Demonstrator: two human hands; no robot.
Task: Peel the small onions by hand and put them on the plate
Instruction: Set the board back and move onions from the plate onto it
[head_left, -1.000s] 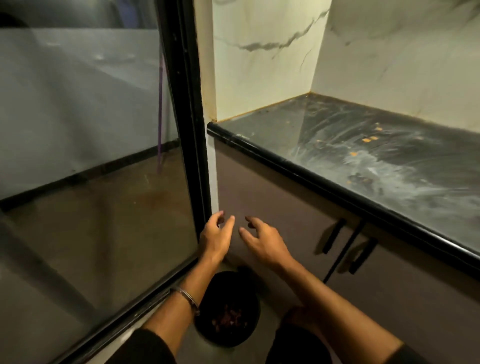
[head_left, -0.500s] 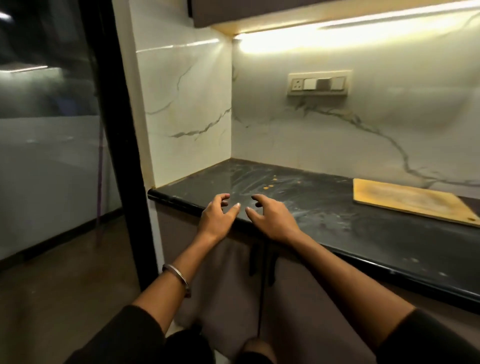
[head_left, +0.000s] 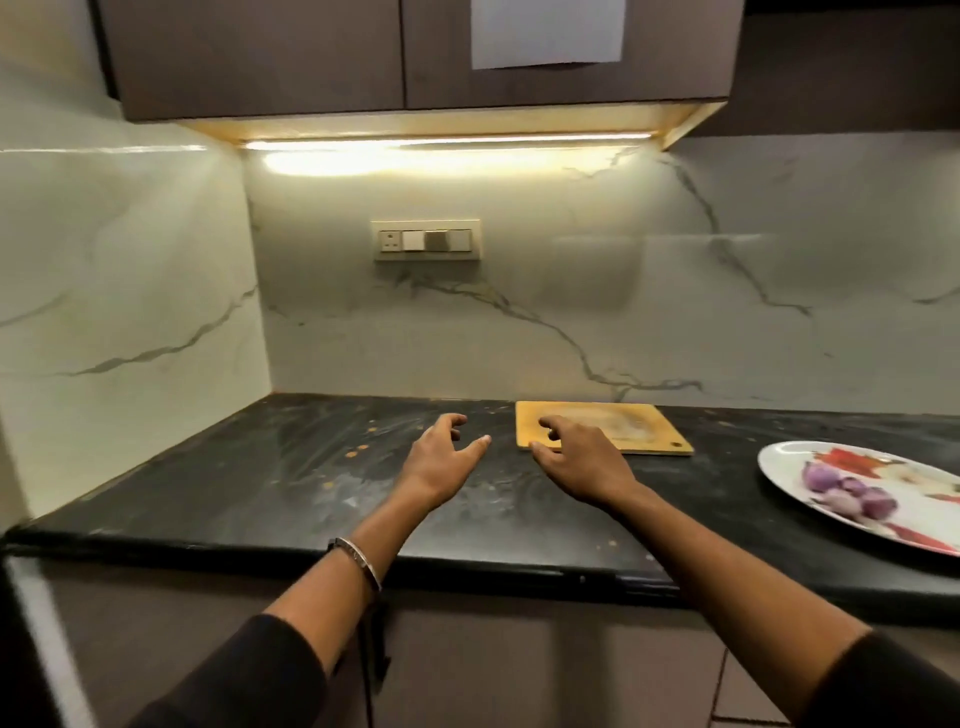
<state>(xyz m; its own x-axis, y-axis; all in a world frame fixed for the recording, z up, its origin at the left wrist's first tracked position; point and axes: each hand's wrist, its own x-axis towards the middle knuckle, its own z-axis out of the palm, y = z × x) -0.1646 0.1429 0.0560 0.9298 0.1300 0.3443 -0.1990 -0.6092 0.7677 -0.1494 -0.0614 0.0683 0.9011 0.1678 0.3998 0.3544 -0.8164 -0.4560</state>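
Note:
A white patterned plate (head_left: 779, 464) lies on the black counter at the right edge of the view. Several peeled purple small onions (head_left: 847, 492) sit on it. My left hand (head_left: 440, 462) hovers over the middle of the counter with loosely curled fingers and holds nothing. My right hand (head_left: 579, 460) hangs beside it, in front of the near left corner of a yellow cutting board (head_left: 644, 428), and is also empty. Both hands are well to the left of the plate.
The black counter (head_left: 260, 478) runs into a corner with marble walls on the left and behind. A switch panel (head_left: 426, 241) is on the back wall. Dark upper cabinets (head_left: 311, 52) hang overhead, and lower cabinet doors (head_left: 467, 670) are below the counter edge.
The view has swung up and right from the floor and a dark bin to the counter. Both empty hands rose with it. The cutting board and plate have come into view.

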